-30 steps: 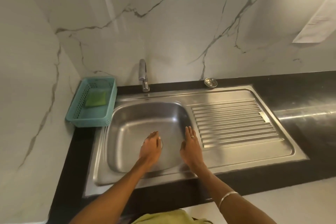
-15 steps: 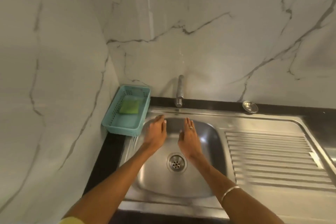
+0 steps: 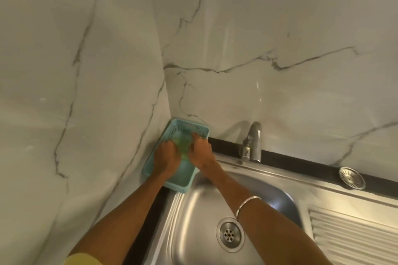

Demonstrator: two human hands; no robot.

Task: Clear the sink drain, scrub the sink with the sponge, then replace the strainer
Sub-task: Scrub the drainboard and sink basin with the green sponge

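A green sponge (image 3: 182, 143) lies in a teal plastic basket (image 3: 177, 187) in the corner, left of the steel sink (image 3: 191, 217). Both my hands are inside the basket. My left hand (image 3: 167, 156) is at the sponge's left side with its fingers bent down onto it; blur hides whether it grips. My right hand (image 3: 200, 153) is at the sponge's right side, fingers stretched toward the basket's back wall. The open drain (image 3: 230, 234) shows in the basin floor. The round metal strainer (image 3: 351, 177) lies on the ledge behind the sink, far right.
A steel tap (image 3: 252, 142) stands at the sink's back edge, just right of my right hand. Marble walls meet in the corner behind the basket. The ribbed draining board (image 3: 353, 234) lies to the right of the basin.
Both hands left the basin, moved up and to the left, and now reach into the teal basket at the sponge. The view swung left toward the corner.
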